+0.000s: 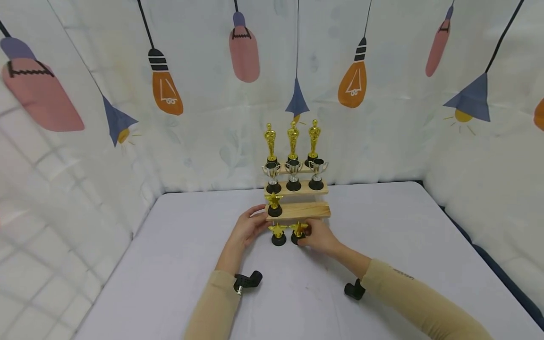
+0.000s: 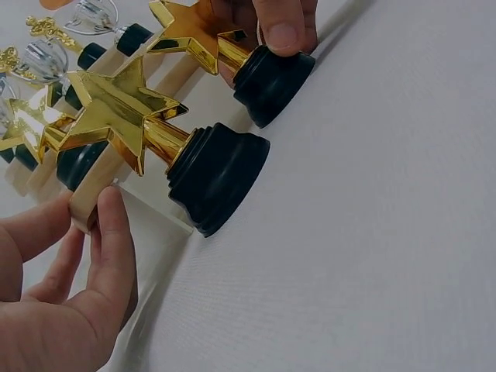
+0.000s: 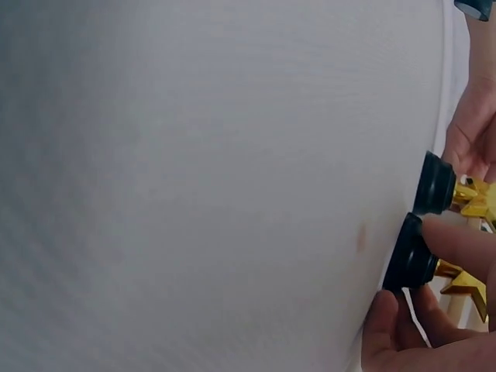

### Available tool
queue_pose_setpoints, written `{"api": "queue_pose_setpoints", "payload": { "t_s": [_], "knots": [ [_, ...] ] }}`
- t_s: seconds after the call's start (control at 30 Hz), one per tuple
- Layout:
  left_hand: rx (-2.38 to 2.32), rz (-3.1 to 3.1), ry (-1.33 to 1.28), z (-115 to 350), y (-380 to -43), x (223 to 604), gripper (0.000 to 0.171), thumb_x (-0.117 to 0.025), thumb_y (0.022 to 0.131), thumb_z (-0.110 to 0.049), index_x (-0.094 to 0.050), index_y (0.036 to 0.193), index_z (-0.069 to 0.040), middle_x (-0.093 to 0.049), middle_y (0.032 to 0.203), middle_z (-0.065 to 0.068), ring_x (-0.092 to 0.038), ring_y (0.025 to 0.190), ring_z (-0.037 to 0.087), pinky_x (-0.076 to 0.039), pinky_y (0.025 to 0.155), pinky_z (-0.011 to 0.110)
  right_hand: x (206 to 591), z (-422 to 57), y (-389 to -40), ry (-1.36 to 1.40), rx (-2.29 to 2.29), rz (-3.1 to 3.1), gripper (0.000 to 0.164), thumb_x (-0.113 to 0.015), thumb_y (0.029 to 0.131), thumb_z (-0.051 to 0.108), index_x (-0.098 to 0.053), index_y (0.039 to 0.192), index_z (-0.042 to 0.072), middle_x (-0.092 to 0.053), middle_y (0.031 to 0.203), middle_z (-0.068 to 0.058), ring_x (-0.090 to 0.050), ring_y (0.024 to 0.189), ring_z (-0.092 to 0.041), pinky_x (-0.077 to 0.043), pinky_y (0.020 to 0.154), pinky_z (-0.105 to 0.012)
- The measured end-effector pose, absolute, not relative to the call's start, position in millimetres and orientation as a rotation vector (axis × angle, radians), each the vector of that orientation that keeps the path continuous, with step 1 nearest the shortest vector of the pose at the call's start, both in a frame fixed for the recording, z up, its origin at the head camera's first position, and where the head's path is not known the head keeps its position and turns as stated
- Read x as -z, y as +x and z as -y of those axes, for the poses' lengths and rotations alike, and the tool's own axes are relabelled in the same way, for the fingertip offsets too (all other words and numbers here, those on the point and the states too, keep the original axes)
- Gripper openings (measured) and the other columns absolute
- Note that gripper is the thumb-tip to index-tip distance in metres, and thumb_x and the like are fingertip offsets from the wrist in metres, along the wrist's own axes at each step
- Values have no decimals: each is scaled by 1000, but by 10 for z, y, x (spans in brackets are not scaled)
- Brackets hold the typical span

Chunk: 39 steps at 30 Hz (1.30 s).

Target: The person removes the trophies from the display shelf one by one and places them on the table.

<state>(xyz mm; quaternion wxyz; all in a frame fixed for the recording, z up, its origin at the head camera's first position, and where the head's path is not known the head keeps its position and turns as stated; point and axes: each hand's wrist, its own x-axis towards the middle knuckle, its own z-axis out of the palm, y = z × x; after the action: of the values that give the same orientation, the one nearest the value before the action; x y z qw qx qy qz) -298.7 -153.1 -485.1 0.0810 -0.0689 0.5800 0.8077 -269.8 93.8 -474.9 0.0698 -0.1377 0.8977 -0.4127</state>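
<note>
My left hand (image 1: 248, 227) pinches the left end of the lowest wooden shelf (image 1: 305, 210) between thumb and fingers, as the left wrist view shows. My right hand (image 1: 321, 237) grips the black base of a gold star trophy (image 2: 271, 84) that stands on the white cloth before the rack. Just left of it is a second gold star trophy (image 1: 278, 235), upright on the cloth with neither hand on it. A third star trophy (image 1: 275, 206) stands at the left end of the lowest shelf, above the left hand's fingertips.
Silver cup trophies (image 1: 293, 174) stand in a row on the middle shelf (image 1: 305, 187). Gold figure trophies (image 1: 293, 138) line the top shelf behind them. The rack stands toward the back of a white-covered table (image 1: 191, 245), before a curtain (image 1: 204, 141) printed with lamps.
</note>
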Motion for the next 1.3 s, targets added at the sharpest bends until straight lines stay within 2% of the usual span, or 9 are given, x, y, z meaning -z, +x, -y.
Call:
{"api": "queue_pose_setpoints", "payload": {
  "t_s": [0.23,0.33,0.6,0.77,0.97,1.3],
  "knots": [
    [-2416,-1723,-191,1556,-2965,4854,51,-65,100,0,-48,147,2,-58,134,27,-68,103,26,-60,88,32,4647,-1007,-2685,-432,1199,-2677,55,-90,76,6,-64,123,-2,-65,101,-5,-60,92,-20,-56,83,-37],
    [-2415,-1727,-184,1553,-2961,4824,51,-65,99,1,-48,147,1,-58,134,27,-68,103,25,-59,88,33,4575,-1075,-2676,-424,1221,-2689,51,-88,78,6,-64,122,0,-67,105,-6,-62,95,-21,-56,85,-39],
    [-2399,-1779,-193,1520,-2961,4764,48,-64,100,1,-49,146,2,-59,131,25,-69,99,23,-60,85,31,4350,-1201,-2669,-497,1361,-2725,29,-82,83,0,-66,107,2,-66,97,-5,-59,86,-21,-53,77,-34],
    [-2399,-1780,-175,1523,-2963,4815,49,-64,100,0,-49,146,2,-59,133,26,-69,99,23,-60,85,30,4289,-1124,-2683,-538,1468,-2744,20,-75,90,5,-67,108,1,-66,99,-6,-60,90,-21,-54,78,-32],
    [-2405,-1780,-174,1545,-2967,4894,49,-64,101,-1,-49,147,1,-60,131,25,-69,97,21,-60,84,29,4280,-906,-2768,-545,1590,-2671,22,-74,95,9,-69,112,-3,-67,100,-5,-62,92,-23,-56,73,-31],
    [-2402,-1765,-166,1544,-2959,4898,48,-63,102,-3,-49,147,0,-60,132,24,-68,102,23,-60,87,31,4285,-692,-2921,-426,1564,-2672,21,-76,94,13,-70,112,4,-68,102,-3,-63,95,-21,-58,77,-31]
  ]
}}
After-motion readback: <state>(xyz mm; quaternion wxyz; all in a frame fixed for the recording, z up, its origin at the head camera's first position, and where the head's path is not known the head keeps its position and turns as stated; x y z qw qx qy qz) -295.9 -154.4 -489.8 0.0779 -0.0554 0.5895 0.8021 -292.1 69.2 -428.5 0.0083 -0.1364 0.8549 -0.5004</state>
